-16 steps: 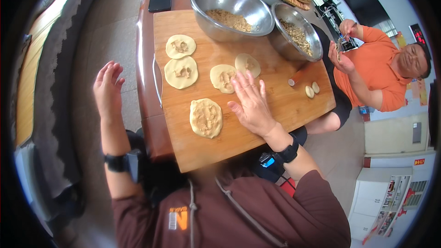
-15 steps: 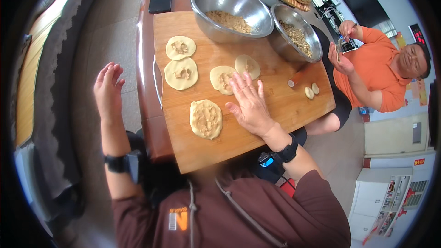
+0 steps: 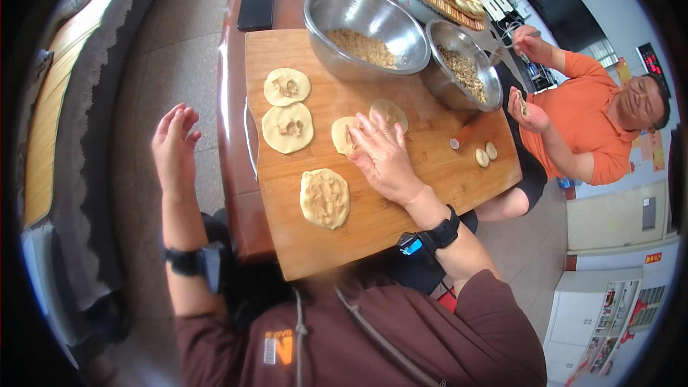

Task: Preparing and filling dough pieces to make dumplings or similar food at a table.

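Observation:
My right hand (image 3: 389,165) is open, fingers stretched and slightly spread over a flat dough round (image 3: 341,136) with paste on it, partly hiding it. Just beyond the fingers lies another dough round (image 3: 393,116), partly covered too. Nearer me sits a thicker dough round (image 3: 325,199) spread with lumpy tan paste. Two more dough rounds, a far one (image 3: 287,89) and a nearer one (image 3: 287,129), touch at the board's left, each with a dab of paste. My left hand (image 3: 175,147) hovers beyond the table's left edge, fingers loosely bent, holding nothing.
The wooden board (image 3: 430,172) carries a big steel bowl (image 3: 315,11) of crumbly tan filling, a smaller steel bowl (image 3: 436,86) of chopped filling, a rolling pin (image 3: 469,131) and two small dough pieces (image 3: 482,158). A phone (image 3: 256,8) lies behind. A person in orange (image 3: 573,115) sits at right.
My right hand has shifted slightly left across the dough round, covering more of it. The other person's utensil hand has lifted away from their other hand. My left hand stays nearly still.

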Demonstrator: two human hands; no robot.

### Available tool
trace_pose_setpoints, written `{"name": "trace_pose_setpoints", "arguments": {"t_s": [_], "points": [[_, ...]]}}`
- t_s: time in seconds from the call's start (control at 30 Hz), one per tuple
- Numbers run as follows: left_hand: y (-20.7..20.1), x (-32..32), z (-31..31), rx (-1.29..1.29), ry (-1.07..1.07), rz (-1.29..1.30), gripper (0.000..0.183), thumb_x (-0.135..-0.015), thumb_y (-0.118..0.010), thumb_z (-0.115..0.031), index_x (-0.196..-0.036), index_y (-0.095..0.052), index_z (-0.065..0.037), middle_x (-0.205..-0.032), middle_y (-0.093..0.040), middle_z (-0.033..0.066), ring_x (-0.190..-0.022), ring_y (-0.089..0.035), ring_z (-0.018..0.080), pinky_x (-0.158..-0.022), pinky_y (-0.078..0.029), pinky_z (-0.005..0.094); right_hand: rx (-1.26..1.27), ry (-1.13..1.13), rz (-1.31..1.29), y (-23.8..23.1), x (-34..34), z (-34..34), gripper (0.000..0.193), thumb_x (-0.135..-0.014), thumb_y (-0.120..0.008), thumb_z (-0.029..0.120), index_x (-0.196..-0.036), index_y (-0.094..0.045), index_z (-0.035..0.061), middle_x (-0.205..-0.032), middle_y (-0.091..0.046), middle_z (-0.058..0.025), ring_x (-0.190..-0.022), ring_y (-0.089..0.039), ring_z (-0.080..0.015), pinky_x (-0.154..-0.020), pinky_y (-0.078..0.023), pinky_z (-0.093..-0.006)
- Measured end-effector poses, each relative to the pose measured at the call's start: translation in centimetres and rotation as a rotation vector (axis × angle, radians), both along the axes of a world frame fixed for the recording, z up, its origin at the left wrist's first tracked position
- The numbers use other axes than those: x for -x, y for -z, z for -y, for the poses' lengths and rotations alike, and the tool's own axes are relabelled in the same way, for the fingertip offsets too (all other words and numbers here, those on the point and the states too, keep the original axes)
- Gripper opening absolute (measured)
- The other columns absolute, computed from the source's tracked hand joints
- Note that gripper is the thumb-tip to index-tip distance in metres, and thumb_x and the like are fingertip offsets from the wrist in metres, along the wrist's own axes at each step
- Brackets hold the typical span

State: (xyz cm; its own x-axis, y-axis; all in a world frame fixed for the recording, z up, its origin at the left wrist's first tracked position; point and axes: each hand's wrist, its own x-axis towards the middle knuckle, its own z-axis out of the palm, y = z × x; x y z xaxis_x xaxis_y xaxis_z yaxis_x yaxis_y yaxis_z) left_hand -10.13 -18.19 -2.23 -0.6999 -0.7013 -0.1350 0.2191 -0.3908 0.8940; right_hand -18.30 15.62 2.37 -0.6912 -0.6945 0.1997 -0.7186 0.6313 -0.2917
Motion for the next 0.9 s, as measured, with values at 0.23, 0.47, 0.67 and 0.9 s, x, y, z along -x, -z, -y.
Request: {"name": "trace_pose_setpoints", "arguments": {"t_s": [0.23,0.47,0.67,0.9], "points": [[-0.4,0.1,-0.5,0.007,0.015,-0.006,0.023,-0.091,-0.054,-0.016,-0.111,-0.057,-0.005,-0.099,-0.064,0.0035,-0.092,-0.06,0.0124,-0.072,-0.046,0.0254,-0.029,0.043,-0.052,-0.1,0.4,-0.3,0.039,-0.091,-0.049,0.035,-0.119,-0.059,0.0107,-0.14,-0.037,-0.0141,-0.134,-0.025,-0.0336,-0.104,-0.016,-0.0602],[-0.4,-0.1,-0.3,-0.002,0.003,-0.012,0.023,-0.091,-0.055,-0.016,-0.11,-0.057,-0.005,-0.098,-0.064,0.003,-0.091,-0.06,0.0117,-0.072,-0.046,0.0249,0.146,0.005,-0.036,0.1,1.7,-0.4,0.025,-0.086,-0.055,0.021,-0.105,-0.065,0.0087,-0.131,-0.047,-0.0142,-0.128,-0.034,-0.0339,-0.102,-0.024,-0.0526],[-0.2,-0.1,-0.4,0.0,0.013,-0.011,0.023,-0.09,-0.055,-0.016,-0.111,-0.057,-0.005,-0.098,-0.064,0.003,-0.091,-0.06,0.0115,-0.071,-0.046,0.0248,0.164,-0.049,-0.17,-0.9,2.3,0.1,0.018,-0.079,-0.058,0.011,-0.095,-0.065,0.0038,-0.119,-0.055,-0.0137,-0.114,-0.046,-0.0319,-0.092,-0.034,-0.0426],[-0.4,0.3,-0.4,-0.002,0.0,-0.003,0.023,-0.091,-0.055,-0.015,-0.111,-0.057,-0.005,-0.097,-0.064,0.0034,-0.089,-0.06,0.0126,-0.07,-0.046,0.0248,0.072,-0.011,-0.264,0.0,1.0,1.1,0.031,-0.081,-0.058,0.019,-0.105,-0.061,-0.0004,-0.126,-0.05,-0.0144,-0.116,-0.042,-0.0318,-0.092,-0.032,-0.0458]]}}
